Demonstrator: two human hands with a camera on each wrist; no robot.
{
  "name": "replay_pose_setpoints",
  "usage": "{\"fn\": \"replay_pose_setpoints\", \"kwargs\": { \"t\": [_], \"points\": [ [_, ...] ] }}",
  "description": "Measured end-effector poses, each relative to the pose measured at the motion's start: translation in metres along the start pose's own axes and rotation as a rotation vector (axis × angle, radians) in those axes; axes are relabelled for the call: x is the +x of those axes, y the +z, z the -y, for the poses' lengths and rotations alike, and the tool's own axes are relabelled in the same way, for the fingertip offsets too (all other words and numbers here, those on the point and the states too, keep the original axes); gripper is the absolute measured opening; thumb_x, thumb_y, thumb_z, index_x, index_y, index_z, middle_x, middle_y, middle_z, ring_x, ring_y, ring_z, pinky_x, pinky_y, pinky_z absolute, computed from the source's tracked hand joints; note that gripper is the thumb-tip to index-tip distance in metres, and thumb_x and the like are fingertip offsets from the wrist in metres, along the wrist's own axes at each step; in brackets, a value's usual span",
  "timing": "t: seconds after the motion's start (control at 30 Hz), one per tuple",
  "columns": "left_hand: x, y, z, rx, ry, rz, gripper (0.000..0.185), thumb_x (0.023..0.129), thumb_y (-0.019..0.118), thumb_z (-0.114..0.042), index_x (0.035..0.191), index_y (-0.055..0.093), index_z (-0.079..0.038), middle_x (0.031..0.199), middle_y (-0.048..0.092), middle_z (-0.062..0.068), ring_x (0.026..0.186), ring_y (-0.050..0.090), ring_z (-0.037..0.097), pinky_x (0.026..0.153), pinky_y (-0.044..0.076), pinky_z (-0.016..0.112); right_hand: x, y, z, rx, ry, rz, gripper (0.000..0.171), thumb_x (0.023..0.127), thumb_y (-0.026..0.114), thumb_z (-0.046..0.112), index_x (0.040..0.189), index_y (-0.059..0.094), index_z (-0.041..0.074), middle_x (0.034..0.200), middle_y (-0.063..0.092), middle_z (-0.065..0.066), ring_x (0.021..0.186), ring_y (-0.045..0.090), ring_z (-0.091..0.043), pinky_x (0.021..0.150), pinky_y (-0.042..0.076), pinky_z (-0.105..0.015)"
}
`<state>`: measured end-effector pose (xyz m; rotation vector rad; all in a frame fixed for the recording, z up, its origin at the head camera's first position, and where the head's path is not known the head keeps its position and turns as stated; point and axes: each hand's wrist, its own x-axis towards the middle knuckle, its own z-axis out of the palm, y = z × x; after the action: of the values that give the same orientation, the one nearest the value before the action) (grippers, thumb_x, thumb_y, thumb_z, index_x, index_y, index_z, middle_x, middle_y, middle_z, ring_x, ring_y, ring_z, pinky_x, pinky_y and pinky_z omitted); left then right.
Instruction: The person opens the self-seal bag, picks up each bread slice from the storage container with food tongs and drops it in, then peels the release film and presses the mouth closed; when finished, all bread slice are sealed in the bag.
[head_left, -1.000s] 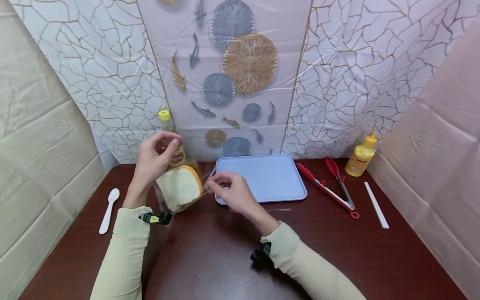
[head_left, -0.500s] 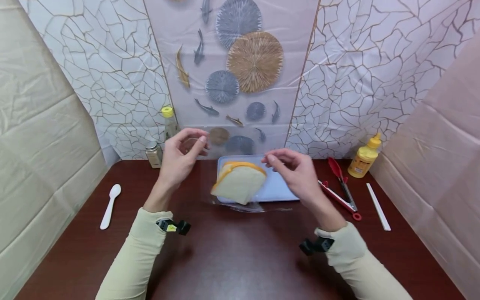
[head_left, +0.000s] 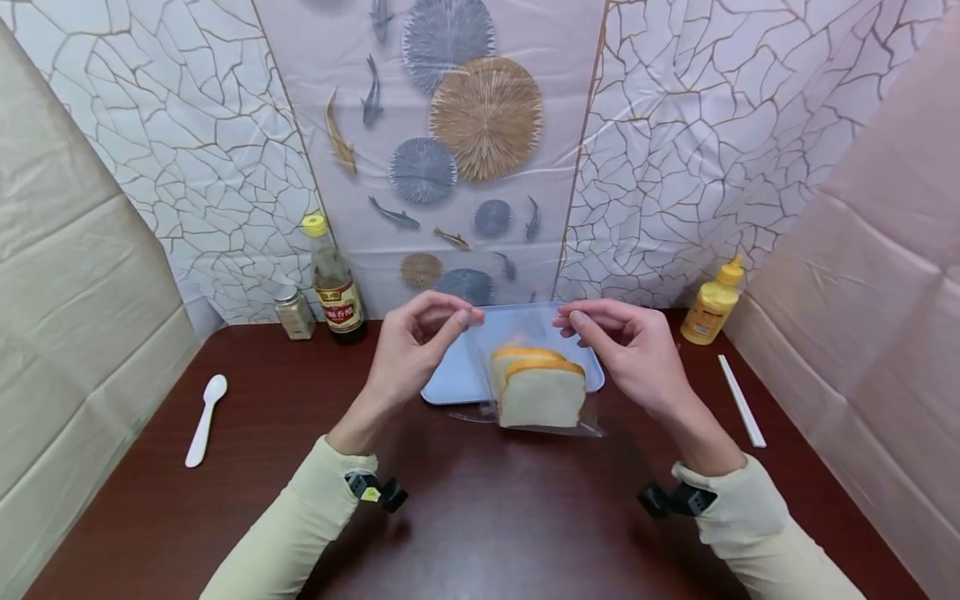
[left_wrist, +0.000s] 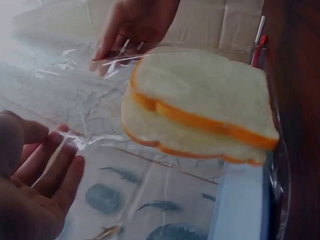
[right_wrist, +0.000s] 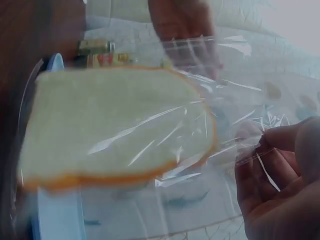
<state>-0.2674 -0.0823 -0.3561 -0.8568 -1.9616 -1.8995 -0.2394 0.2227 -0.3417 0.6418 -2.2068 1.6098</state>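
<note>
A clear plastic bag (head_left: 525, 333) hangs upright between my hands, with two slices of white bread with orange crust (head_left: 538, 387) at its bottom. My left hand (head_left: 420, 337) pinches the bag's top left corner and my right hand (head_left: 626, 346) pinches the top right corner. The bag's bottom hangs at the front edge of a light blue tray (head_left: 457, 379). In the left wrist view the bread (left_wrist: 200, 107) shows through the film (left_wrist: 95, 140), with my left fingers (left_wrist: 45, 170) on its edge. In the right wrist view the bread (right_wrist: 115, 125) fills the frame and my right fingertips (right_wrist: 280, 150) grip the film.
A dark wooden table (head_left: 480, 517) carries a white spoon (head_left: 204, 419) at the left, a small shaker (head_left: 292, 312) and a sauce bottle with yellow cap (head_left: 333, 283) at the back left, a yellow squeeze bottle (head_left: 712, 302) and a white stick (head_left: 741, 400) at the right. Draped sheets wall in all sides.
The bag with the bread has moved from the left to in front of the tray. It now hangs upright, and my hands have spread to its two top corners.
</note>
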Motion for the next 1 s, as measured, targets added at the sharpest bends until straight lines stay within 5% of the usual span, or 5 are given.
{"fn": "replay_pose_setpoints", "kwargs": {
  "t": [0.2, 0.43, 1.0],
  "points": [
    [0.003, -0.01, -0.011, -0.065, 0.042, -0.146, 0.017, 0.103, 0.074, -0.008, 0.116, 0.074, 0.003, 0.106, 0.083, 0.018, 0.094, 0.083, 0.022, 0.09, 0.066, 0.037, 0.004, -0.006, -0.008, 0.083, 0.035, -0.061, 0.024, 0.106, 0.071, 0.012, 0.122, 0.077, -0.005, 0.104, 0.085, 0.0, 0.089, 0.08, -0.013, 0.08, 0.064, -0.023],
    [0.004, -0.01, -0.018, -0.132, -0.007, -0.106, 0.024, 0.101, 0.077, -0.009, 0.12, 0.075, 0.006, 0.104, 0.084, 0.013, 0.092, 0.083, 0.024, 0.089, 0.067, 0.042, 0.002, -0.007, -0.012, 0.176, 0.029, -0.088, 0.027, 0.106, 0.072, 0.013, 0.121, 0.075, -0.008, 0.1, 0.085, -0.003, 0.084, 0.079, -0.012, 0.076, 0.064, -0.021],
    [0.003, -0.021, -0.015, -0.253, -0.156, -0.157, 0.02, 0.102, 0.077, -0.015, 0.115, 0.077, 0.0, 0.096, 0.084, 0.007, 0.087, 0.083, 0.023, 0.086, 0.067, 0.046, 0.004, -0.005, -0.01, 0.264, 0.003, -0.148, 0.027, 0.104, 0.073, 0.009, 0.117, 0.073, -0.014, 0.097, 0.085, -0.003, 0.078, 0.079, -0.01, 0.072, 0.064, -0.021]
  ]
}}
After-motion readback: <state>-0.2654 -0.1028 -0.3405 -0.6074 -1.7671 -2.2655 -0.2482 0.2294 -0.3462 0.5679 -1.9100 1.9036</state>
